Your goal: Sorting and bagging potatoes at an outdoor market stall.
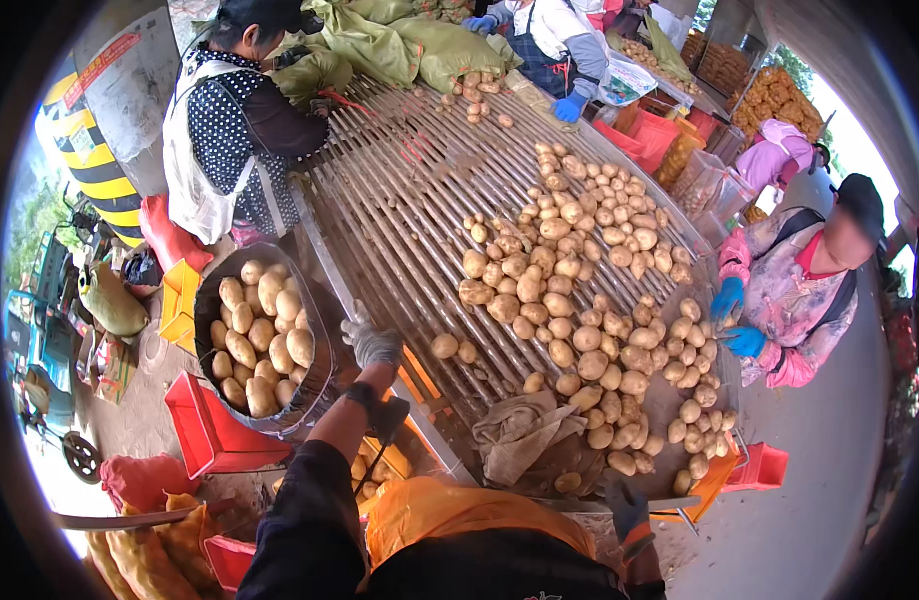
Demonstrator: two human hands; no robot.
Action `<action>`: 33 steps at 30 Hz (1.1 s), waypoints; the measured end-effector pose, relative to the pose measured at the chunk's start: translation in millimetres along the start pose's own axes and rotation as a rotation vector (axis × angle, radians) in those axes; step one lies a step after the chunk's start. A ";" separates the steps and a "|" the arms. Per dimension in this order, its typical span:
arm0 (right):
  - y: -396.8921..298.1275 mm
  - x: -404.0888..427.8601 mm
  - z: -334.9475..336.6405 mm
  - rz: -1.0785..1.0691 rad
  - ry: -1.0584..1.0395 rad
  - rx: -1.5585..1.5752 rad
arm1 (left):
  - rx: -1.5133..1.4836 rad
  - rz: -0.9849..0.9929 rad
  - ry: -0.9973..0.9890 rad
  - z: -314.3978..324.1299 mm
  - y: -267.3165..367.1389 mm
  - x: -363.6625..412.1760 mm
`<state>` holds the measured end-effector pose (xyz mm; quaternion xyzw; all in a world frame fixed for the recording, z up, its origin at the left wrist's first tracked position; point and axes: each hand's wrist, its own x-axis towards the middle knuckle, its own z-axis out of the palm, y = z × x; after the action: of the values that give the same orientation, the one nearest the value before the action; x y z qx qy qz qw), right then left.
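Observation:
My left hand [373,341], in a grey glove, is at the left metal rail [320,251] of a slatted sorting table [399,225]. Its fingers are spread and nothing shows in them. At the front edge, my right hand [626,510] wears a dark glove and hangs close to the table corner; its fingers are partly hidden. Many potatoes [560,304] lie over the right half of the slats and down to the front right corner. Between my hands a crumpled brown sackcloth [530,435] lies on the table.
Left of the rail stands a dark basket [204,330] of larger potatoes, beside red [219,427] and yellow [178,300] crates. Co-workers stand at the left [234,135], far side [549,45] and right [797,277]. Green sacks [444,56] lie at the far end.

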<state>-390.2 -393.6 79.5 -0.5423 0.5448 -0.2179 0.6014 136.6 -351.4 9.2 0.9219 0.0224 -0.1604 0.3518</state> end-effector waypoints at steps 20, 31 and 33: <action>-234.5 378.5 251.5 -0.916 -0.196 -0.952 | 1.093 0.510 0.189 25.6 -70.6 30.5; -284.5 557.9 269.3 -0.512 -0.321 -1.051 | 0.458 0.104 -0.065 -4.8 15.3 -13.5; -323.7 593.3 261.1 -0.848 -0.407 -1.205 | 0.317 -0.027 -0.086 -0.4 36.9 -22.1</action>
<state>133.9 -893.9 71.4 -0.9688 0.1930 0.0090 0.1551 121.5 -377.3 40.0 0.9578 -0.0057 -0.2061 0.2005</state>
